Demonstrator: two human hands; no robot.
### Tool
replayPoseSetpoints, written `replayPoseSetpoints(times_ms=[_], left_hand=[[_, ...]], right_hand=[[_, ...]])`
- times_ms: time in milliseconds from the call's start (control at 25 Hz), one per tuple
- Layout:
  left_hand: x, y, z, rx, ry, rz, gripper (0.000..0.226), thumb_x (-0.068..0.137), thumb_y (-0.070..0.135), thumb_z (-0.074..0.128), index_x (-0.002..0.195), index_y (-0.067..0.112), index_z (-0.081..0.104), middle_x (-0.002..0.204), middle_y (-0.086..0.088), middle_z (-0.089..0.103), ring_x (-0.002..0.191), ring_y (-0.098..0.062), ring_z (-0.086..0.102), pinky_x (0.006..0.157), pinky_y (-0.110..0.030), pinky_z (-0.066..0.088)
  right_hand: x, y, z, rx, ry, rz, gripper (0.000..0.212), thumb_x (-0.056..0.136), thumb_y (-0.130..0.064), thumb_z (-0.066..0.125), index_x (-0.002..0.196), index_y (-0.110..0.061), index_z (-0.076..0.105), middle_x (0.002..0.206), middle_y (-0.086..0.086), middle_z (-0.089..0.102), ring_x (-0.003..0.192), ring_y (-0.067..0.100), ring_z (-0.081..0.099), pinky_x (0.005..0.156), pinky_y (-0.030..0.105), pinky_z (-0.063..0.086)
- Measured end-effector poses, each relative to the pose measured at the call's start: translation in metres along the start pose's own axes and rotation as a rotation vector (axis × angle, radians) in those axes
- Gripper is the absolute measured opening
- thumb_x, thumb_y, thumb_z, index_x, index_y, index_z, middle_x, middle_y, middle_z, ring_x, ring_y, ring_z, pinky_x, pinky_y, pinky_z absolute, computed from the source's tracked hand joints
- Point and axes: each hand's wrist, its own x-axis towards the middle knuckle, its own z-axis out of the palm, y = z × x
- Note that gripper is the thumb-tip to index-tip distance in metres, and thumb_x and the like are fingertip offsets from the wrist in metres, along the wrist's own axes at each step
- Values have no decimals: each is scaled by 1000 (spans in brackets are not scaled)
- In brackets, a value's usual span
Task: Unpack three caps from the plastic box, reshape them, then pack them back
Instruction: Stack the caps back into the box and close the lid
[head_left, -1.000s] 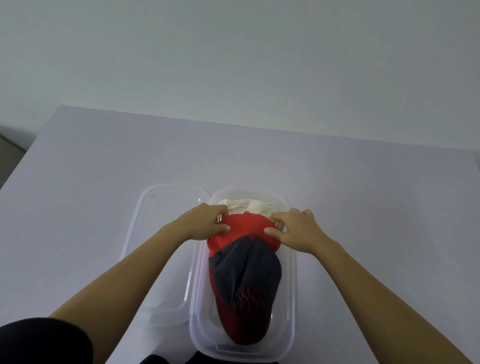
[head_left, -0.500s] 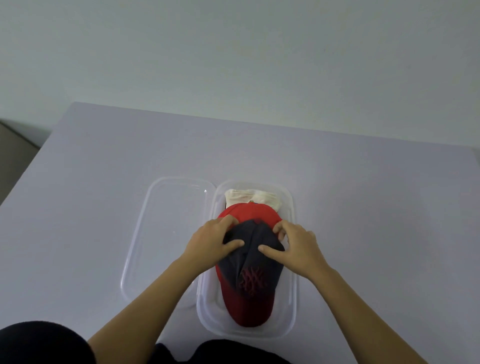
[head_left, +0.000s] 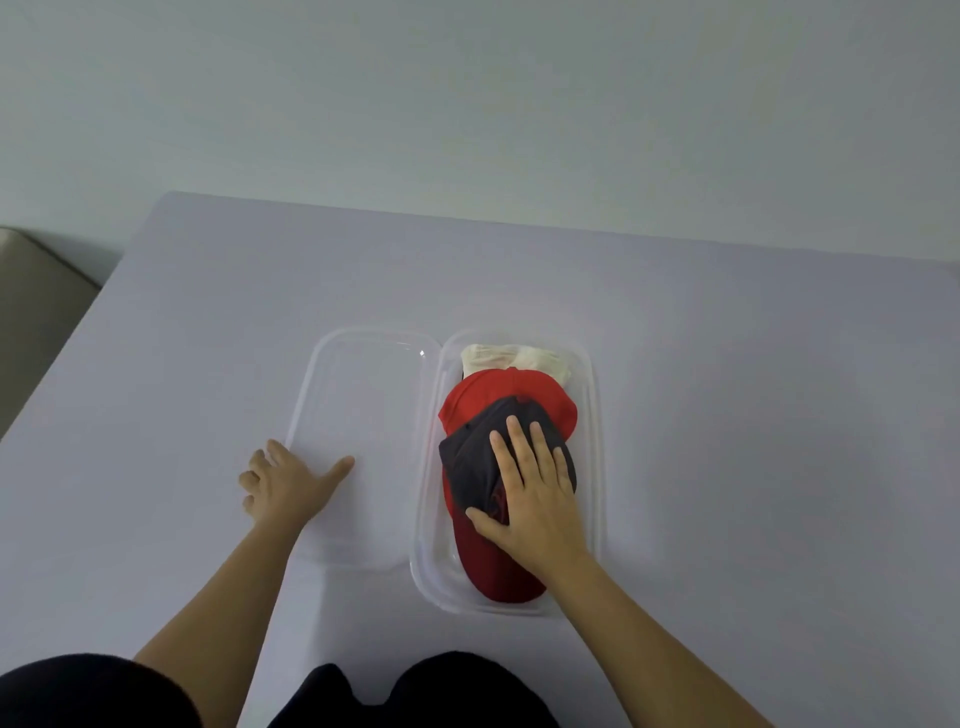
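Grey table (head_left: 727, 364): right hand (head_left: 530, 499) flat on dark cap (head_left: 467, 457), logo (head_left: 497, 503) unreadable; left hand (head_left: 283, 480) splayed at lid (head_left: 363, 395).

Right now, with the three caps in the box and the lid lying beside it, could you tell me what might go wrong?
1. The right hand presses flat on the dark cap; that may flatten its crown.
2. The dark cap lies askew over the red cap; released, the pile may spring above the box rim and the lid could pinch fabric.
3. The left hand only touches the lid's edge, so it may slide rather than lift.
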Motion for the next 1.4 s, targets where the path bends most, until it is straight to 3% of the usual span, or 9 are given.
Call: replayPoseSetpoints(times_ms=[240,400,520,720,800,920,1120,1240,1400], left_hand=[[10,-8,-3,-183,42,2,89,67,52,77,132,3,39,135,-20,39,125,-38,34,99,-51,35],[12,-14,-36,-695,-30,43,49,71,26,81,100,6,47,112,-23,62,81,-30,63,70,-38,49],[-2,-4,-80,-829,35,187,46,76,13,76,112,18,48,111,-23,64,66,-20,60,72,-34,48],[-45,39,-167,-979,170,395,67,78,4,64,135,33,43,85,0,63,61,-15,55,63,-26,43],[-66,64,-171,-1047,57,376,72,74,4,58,135,39,42,83,2,63,49,-11,51,52,-23,33],[-98,94,-128,-981,-181,397,71,76,2,54,134,42,41,76,-1,65,36,-9,44,39,-17,27],[-128,95,-30,-715,-262,406,55,90,34,53,142,34,37,103,2,66,79,-18,59,76,-30,49],[-121,85,4,-545,-192,413,61,92,43,50,146,21,32,146,-2,38,128,-22,44,107,-37,36],[-121,86,16,-490,-186,491,61,97,34,44,151,24,16,154,-4,31,140,-24,31,112,-36,27]], right_hand=[[3,-2,5,-26,9,3,90,74,-64,51,146,-17,25,154,8,28,141,27,18,109,46,16],[2,1,7,9,-20,10,88,77,-64,45,148,-19,19,156,8,24,143,29,18,111,46,16],[0,2,0,110,-45,-14,90,80,-70,39,149,-23,8,158,2,8,146,25,3,116,49,10],[1,-19,-66,661,171,164,68,90,-56,40,147,-27,19,157,-8,14,145,8,9,120,38,8],[8,-28,-102,1087,138,319,55,91,-56,35,141,-39,22,147,-18,25,138,1,23,119,36,18],[13,-16,-138,1506,51,398,80,70,-84,33,138,-44,22,138,-14,41,127,9,45,111,32,31],[-2,17,-117,1141,69,672,62,90,-55,39,145,-29,27,145,-8,40,129,13,42,108,33,34],[-11,25,-81,1054,100,684,64,93,-41,49,148,-30,19,155,-9,23,141,11,25,115,31,23],[-7,32,-59,1063,118,698,59,95,-35,49,147,-28,24,154,-7,27,141,12,26,112,28,24]])
